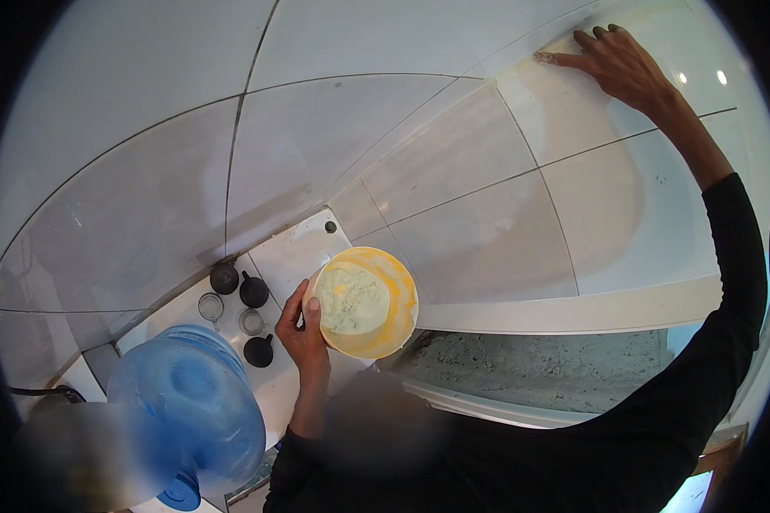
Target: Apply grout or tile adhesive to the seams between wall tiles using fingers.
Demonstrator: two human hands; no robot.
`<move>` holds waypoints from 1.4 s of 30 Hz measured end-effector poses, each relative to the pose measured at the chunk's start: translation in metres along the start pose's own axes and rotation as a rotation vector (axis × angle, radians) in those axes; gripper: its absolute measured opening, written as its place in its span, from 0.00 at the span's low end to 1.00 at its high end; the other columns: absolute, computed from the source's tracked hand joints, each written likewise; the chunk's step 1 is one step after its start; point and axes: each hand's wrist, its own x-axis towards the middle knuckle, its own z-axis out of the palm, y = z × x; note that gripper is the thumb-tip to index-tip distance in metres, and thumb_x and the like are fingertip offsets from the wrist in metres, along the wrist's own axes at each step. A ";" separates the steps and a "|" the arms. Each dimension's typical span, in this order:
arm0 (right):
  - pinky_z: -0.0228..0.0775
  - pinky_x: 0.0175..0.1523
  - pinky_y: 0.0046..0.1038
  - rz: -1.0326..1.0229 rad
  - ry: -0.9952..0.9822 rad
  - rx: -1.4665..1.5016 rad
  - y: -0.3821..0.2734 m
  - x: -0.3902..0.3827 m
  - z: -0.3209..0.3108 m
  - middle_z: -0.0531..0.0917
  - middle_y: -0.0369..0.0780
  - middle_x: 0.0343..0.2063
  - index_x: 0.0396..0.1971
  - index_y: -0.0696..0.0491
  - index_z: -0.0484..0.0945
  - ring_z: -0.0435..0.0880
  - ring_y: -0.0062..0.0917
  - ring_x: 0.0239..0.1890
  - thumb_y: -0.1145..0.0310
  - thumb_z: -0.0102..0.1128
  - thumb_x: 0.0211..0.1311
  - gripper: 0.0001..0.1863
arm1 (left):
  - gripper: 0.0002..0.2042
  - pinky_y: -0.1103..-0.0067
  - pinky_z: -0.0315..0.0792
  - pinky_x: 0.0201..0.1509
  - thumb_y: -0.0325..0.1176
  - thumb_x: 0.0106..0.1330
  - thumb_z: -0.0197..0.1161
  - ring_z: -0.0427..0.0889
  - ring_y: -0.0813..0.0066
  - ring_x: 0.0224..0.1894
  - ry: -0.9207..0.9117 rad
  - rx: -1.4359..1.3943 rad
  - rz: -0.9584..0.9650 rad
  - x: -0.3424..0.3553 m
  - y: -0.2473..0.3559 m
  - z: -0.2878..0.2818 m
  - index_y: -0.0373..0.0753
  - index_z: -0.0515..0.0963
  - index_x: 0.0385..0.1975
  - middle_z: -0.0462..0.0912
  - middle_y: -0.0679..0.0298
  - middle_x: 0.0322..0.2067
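While the left hand (302,329) grips a yellow bowl (364,301), the right hand (618,61) presses open-fingered against white wall tiles (453,162).

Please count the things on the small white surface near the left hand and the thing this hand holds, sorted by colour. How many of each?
Black small teapots: 3
Clear small glass cups: 2
Blue water bottle: 1
Yellow bowl, held in the left hand: 1
Total: 7

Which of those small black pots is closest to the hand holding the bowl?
The lowest black pot, just left of the left hand. The other two black pots sit farther up the white surface.
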 end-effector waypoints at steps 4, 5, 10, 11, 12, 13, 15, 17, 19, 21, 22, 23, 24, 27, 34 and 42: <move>0.77 0.55 0.30 0.046 -0.118 0.045 0.002 -0.002 -0.002 0.86 0.38 0.55 0.73 0.16 0.72 0.86 0.26 0.49 0.72 0.67 0.71 0.38 | 0.23 0.71 0.76 0.64 0.40 0.73 0.69 0.86 0.67 0.54 0.005 0.018 0.010 0.000 0.000 0.000 0.28 0.83 0.60 0.89 0.53 0.52; 0.77 0.55 0.30 0.042 -0.099 0.010 0.003 -0.002 -0.004 0.86 0.38 0.57 0.73 0.16 0.72 0.86 0.26 0.49 0.72 0.67 0.70 0.39 | 0.23 0.71 0.75 0.64 0.40 0.73 0.69 0.86 0.67 0.54 0.006 0.013 0.001 0.000 0.000 0.000 0.28 0.83 0.60 0.89 0.52 0.52; 0.78 0.58 0.30 0.081 -0.221 0.055 0.012 -0.006 -0.015 0.85 0.40 0.60 0.73 0.18 0.72 0.87 0.28 0.51 0.73 0.70 0.68 0.40 | 0.23 0.70 0.75 0.64 0.40 0.73 0.69 0.86 0.66 0.54 0.006 0.014 0.003 -0.001 -0.001 -0.001 0.28 0.83 0.60 0.89 0.52 0.52; 0.79 0.58 0.30 0.072 -0.186 0.036 0.015 -0.010 -0.015 0.85 0.40 0.60 0.73 0.18 0.72 0.87 0.28 0.51 0.74 0.70 0.67 0.40 | 0.23 0.70 0.75 0.65 0.39 0.73 0.69 0.86 0.66 0.54 0.009 0.006 0.009 -0.002 -0.001 0.000 0.28 0.83 0.60 0.89 0.51 0.52; 0.79 0.58 0.30 0.075 -0.187 0.033 0.020 -0.015 -0.012 0.85 0.40 0.60 0.73 0.18 0.72 0.87 0.28 0.51 0.74 0.70 0.67 0.40 | 0.23 0.70 0.75 0.65 0.39 0.73 0.69 0.86 0.66 0.54 0.006 0.005 0.012 -0.002 -0.001 0.001 0.28 0.83 0.60 0.89 0.51 0.52; 0.80 0.58 0.30 0.051 -0.128 0.023 0.025 -0.021 -0.008 0.85 0.41 0.60 0.73 0.20 0.72 0.87 0.29 0.51 0.73 0.71 0.67 0.40 | 0.23 0.70 0.75 0.65 0.39 0.73 0.69 0.86 0.66 0.54 0.000 0.010 0.010 -0.002 -0.001 0.001 0.28 0.83 0.60 0.89 0.51 0.52; 0.80 0.58 0.31 0.032 -0.067 0.014 0.033 -0.028 -0.007 0.85 0.41 0.60 0.73 0.21 0.73 0.87 0.30 0.52 0.73 0.72 0.66 0.40 | 0.23 0.70 0.76 0.65 0.39 0.73 0.69 0.86 0.66 0.54 -0.005 0.017 0.012 -0.002 -0.001 0.000 0.28 0.83 0.60 0.89 0.51 0.52; 0.81 0.55 0.32 0.059 -0.050 0.014 0.040 -0.034 -0.011 0.86 0.40 0.58 0.74 0.21 0.72 0.88 0.30 0.51 0.71 0.71 0.68 0.39 | 0.23 0.70 0.75 0.65 0.39 0.73 0.69 0.86 0.66 0.55 0.001 -0.002 0.000 -0.002 -0.001 0.000 0.28 0.82 0.60 0.89 0.51 0.52; 0.81 0.52 0.33 0.152 -0.030 0.094 0.043 -0.036 -0.018 0.86 0.39 0.53 0.74 0.24 0.72 0.87 0.30 0.47 0.74 0.68 0.69 0.38 | 0.23 0.70 0.75 0.65 0.39 0.73 0.69 0.86 0.66 0.55 0.004 -0.014 0.008 0.000 -0.002 -0.001 0.27 0.82 0.61 0.89 0.51 0.53; 0.81 0.43 0.34 0.375 0.033 0.276 0.034 -0.047 -0.039 0.86 0.37 0.45 0.73 0.30 0.74 0.86 0.30 0.40 0.75 0.64 0.71 0.34 | 0.23 0.69 0.75 0.65 0.39 0.73 0.69 0.86 0.66 0.55 -0.014 -0.022 0.014 0.001 0.000 0.004 0.27 0.82 0.61 0.89 0.51 0.53; 0.79 0.37 0.33 0.507 0.090 0.379 0.021 -0.050 -0.053 0.86 0.36 0.42 0.72 0.33 0.75 0.86 0.30 0.37 0.73 0.64 0.72 0.31 | 0.23 0.70 0.75 0.65 0.39 0.73 0.69 0.86 0.66 0.55 -0.014 -0.047 0.004 0.001 0.002 0.008 0.27 0.82 0.61 0.89 0.50 0.53; 0.80 0.38 0.37 0.772 0.213 0.469 -0.018 -0.033 -0.081 0.88 0.36 0.41 0.70 0.30 0.76 0.88 0.31 0.35 0.68 0.62 0.75 0.27 | 0.23 0.70 0.75 0.65 0.39 0.74 0.68 0.86 0.66 0.56 0.000 -0.064 -0.003 0.001 0.005 0.005 0.27 0.82 0.61 0.88 0.50 0.53; 0.78 0.31 0.38 0.976 0.423 0.597 -0.056 -0.023 -0.080 0.86 0.35 0.30 0.69 0.33 0.76 0.85 0.33 0.27 0.67 0.61 0.73 0.26 | 0.23 0.70 0.75 0.65 0.39 0.74 0.68 0.86 0.66 0.56 0.006 -0.046 0.010 0.001 0.007 0.001 0.27 0.82 0.61 0.88 0.50 0.53; 0.78 0.34 0.45 1.397 0.177 1.083 -0.151 0.021 -0.113 0.83 0.40 0.19 0.80 0.47 0.58 0.86 0.41 0.26 0.68 0.59 0.70 0.39 | 0.24 0.70 0.75 0.65 0.39 0.73 0.69 0.85 0.66 0.56 0.023 0.056 0.047 0.004 0.008 -0.006 0.27 0.82 0.61 0.89 0.50 0.53; 0.78 0.32 0.49 1.643 0.135 1.257 -0.171 0.081 -0.086 0.85 0.49 0.20 0.82 0.52 0.46 0.84 0.51 0.21 0.75 0.55 0.62 0.48 | 0.24 0.71 0.76 0.64 0.42 0.75 0.67 0.85 0.67 0.56 0.006 0.151 0.116 -0.003 0.025 -0.013 0.27 0.82 0.61 0.88 0.53 0.53; 0.78 0.30 0.47 1.625 0.063 1.238 -0.153 0.095 -0.076 0.84 0.49 0.19 0.82 0.53 0.47 0.85 0.46 0.21 0.74 0.55 0.64 0.46 | 0.26 0.72 0.77 0.63 0.46 0.77 0.64 0.85 0.66 0.55 0.046 0.120 0.070 -0.005 0.020 -0.025 0.27 0.81 0.61 0.87 0.53 0.54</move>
